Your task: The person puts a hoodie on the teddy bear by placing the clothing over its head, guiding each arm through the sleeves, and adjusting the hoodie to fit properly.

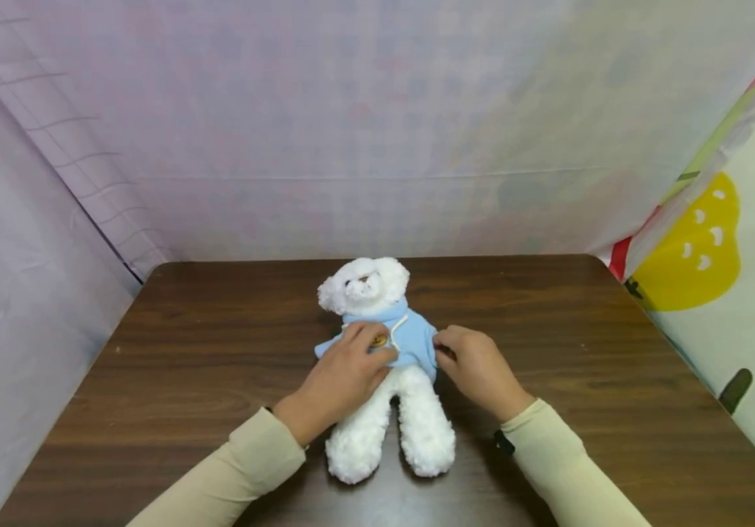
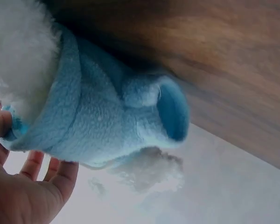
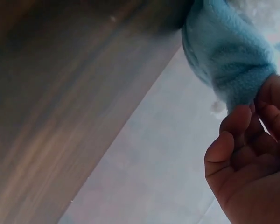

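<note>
A white plush bear (image 1: 426, 424) in a light blue hoodie (image 1: 417, 333) lies on its back, head toward the table's far edge. My left hand (image 1: 344, 366) lies over the hoodie's front, with curled fingers gripping the cloth around a round yellow badge (image 1: 378, 341). In the left wrist view the thumb sits at the hoodie's hem (image 2: 18, 135), and an empty-looking sleeve opening (image 2: 175, 109) faces outward. Between thumb and fingers, my right hand (image 1: 479, 366) pinches the end of the other sleeve (image 3: 245, 84).
A dark brown wooden table (image 1: 219, 315) lies beneath the bear. Pale patterned cloth (image 1: 351, 146) hangs behind its far edge and along the left side. On the right hangs a pale sheet with a yellow printed shape (image 1: 700, 249).
</note>
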`<act>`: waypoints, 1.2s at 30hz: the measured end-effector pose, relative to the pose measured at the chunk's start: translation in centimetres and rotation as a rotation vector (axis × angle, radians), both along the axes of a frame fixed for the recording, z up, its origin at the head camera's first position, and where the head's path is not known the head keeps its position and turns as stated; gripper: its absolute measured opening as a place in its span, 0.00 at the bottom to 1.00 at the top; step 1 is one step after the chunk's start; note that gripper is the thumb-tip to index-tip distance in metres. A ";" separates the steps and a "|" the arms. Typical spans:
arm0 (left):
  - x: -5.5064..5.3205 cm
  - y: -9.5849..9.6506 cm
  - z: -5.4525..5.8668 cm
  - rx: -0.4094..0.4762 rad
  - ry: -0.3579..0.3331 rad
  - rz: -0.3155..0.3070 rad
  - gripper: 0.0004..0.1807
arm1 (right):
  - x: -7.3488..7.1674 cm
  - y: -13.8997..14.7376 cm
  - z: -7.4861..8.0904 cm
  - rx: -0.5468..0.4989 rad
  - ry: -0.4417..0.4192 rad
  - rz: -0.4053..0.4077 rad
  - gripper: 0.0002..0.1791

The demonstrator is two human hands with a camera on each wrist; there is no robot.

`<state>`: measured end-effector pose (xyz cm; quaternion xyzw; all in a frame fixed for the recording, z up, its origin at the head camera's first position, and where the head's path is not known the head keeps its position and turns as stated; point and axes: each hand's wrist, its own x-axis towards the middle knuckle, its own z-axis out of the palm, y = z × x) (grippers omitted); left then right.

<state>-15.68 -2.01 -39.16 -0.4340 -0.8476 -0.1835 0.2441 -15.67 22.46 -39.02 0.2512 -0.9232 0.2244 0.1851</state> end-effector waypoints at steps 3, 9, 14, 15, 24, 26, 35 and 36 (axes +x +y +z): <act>0.0 -0.1 0.1 -0.032 0.016 -0.007 0.05 | -0.1 0.5 0.3 -0.021 -0.015 -0.010 0.09; -0.1 -0.6 -0.1 -0.118 0.072 -0.029 0.03 | -0.7 2.2 0.7 -0.112 -0.001 -0.057 0.08; -0.2 -0.9 -0.2 -0.195 0.093 -0.047 0.04 | -1.7 3.1 1.3 -0.142 0.013 -0.176 0.07; -0.2 -1.0 -0.2 -0.208 0.088 -0.045 0.04 | -1.8 3.1 1.4 -0.130 -0.005 -0.188 0.07; -0.1 -1.1 0.3 -0.281 0.068 0.007 0.08 | 0.3 2.7 1.9 -0.102 -0.150 -0.070 0.05; -0.1 -1.0 0.3 -0.271 0.061 0.006 0.07 | 0.9 2.6 1.7 -0.066 -0.132 -0.038 0.09; -0.3 -0.9 0.3 -0.202 0.040 -0.033 0.06 | 0.8 1.6 0.8 0.072 0.160 -0.090 0.13; -0.3 -0.9 0.3 -0.206 0.039 -0.041 0.06 | 0.6 1.8 0.9 0.071 0.186 -0.111 0.14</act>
